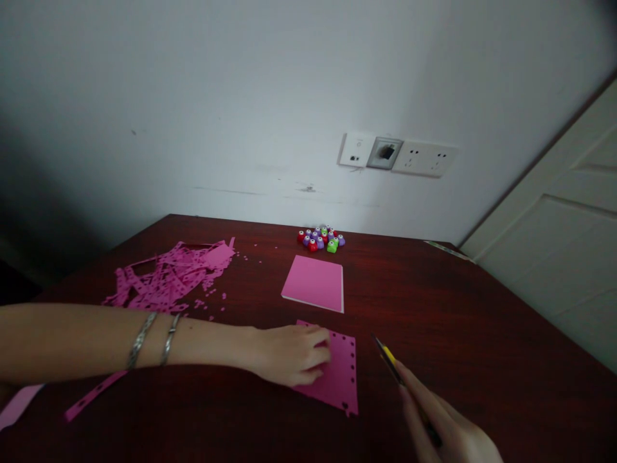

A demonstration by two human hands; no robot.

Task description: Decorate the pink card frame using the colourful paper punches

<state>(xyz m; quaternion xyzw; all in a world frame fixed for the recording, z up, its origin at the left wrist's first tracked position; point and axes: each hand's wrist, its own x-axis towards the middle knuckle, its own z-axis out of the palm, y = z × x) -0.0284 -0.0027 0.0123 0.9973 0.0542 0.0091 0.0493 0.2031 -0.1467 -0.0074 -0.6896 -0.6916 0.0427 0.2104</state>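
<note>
My left hand (294, 352) lies on a pink paper sheet (340, 376) with punched holes along its right edge, fingers curled and pressing it to the dark red table (463, 321). Two silver bangles sit on that wrist. My right hand (443, 427) comes in from the bottom right and grips a yellow and black utility knife (388, 359), its tip pointing up-left and hovering just right of the sheet.
A stack of pink paper (314, 283) lies beyond the sheet. Several small coloured craft punches (321, 238) cluster at the table's back edge. A heap of pink paper scraps (168, 276) covers the left side. Wall sockets (398, 155) and a door (563, 225) stand behind.
</note>
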